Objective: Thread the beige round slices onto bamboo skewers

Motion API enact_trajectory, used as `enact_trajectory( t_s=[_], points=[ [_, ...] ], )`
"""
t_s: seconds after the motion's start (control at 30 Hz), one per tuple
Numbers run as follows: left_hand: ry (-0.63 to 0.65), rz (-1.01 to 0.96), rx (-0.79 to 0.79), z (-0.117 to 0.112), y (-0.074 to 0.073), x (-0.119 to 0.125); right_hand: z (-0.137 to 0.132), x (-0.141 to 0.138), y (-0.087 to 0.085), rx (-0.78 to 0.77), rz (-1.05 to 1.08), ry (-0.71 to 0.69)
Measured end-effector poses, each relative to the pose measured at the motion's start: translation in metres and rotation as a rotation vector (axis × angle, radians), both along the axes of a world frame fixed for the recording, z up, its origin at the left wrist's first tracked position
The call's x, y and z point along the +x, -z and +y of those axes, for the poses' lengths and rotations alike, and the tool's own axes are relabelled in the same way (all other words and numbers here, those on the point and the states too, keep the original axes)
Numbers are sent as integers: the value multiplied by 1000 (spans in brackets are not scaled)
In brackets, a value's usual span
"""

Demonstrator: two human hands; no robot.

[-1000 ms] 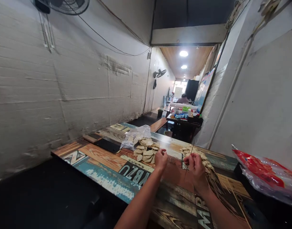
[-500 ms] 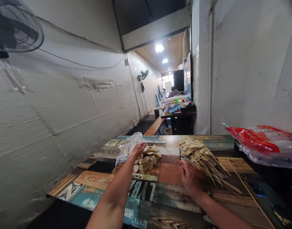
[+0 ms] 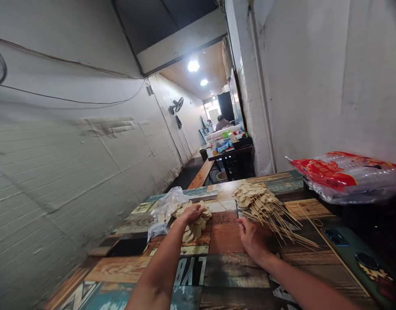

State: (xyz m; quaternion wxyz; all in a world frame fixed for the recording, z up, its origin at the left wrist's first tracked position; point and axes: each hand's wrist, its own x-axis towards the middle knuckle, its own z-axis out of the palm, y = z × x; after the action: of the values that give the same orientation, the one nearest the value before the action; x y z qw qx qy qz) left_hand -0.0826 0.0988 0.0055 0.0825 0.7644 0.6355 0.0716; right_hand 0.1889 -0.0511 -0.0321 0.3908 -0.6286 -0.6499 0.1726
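Observation:
Thin beige slices lie in a loose left pile (image 3: 194, 231), and my left hand (image 3: 191, 213) is down on it. Its fingers are bent closed around the edge of a slice; the fingertips are partly hidden. My right hand (image 3: 251, 241) is closed in a pinch just right of the table's middle. A thin skewer (image 3: 224, 207) seems to run from its fingertips, pointing away and left. Beyond that hand is a second pile of beige slices (image 3: 249, 193), with several bamboo skewers (image 3: 283, 224) across its near side.
A crumpled clear plastic bag (image 3: 168, 204) lies beside the left pile. On the right are a red and clear plastic package (image 3: 340, 172) and a dark green phone (image 3: 356, 254). The patterned table (image 3: 230, 267) ends before a bench (image 3: 201, 174). A person (image 3: 222, 123) sits far back.
My left hand has come down onto the left pile and its fingers have closed at the slices. The right hand stays pinched in nearly the same place. The view has turned to the right.

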Motion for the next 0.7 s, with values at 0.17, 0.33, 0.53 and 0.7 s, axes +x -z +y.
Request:
enact_trajectory(
  t_s=[0.17, 0.33, 0.53, 0.7],
  points=[
    [-5, -3, -8, -9, 1, 1, -4, 0, -10, -90, -22, -24],
    [18, -62, 24, -20, -4, 1, -4, 0, -10, -93, -39, -22],
    [108, -70, -20, -29, -12, -1, -3, 1, -11, -100, -70, -41],
    [36, -163, 264, -37, -15, -13, -2, 2, -12, -116, -80, -32]
  ],
)
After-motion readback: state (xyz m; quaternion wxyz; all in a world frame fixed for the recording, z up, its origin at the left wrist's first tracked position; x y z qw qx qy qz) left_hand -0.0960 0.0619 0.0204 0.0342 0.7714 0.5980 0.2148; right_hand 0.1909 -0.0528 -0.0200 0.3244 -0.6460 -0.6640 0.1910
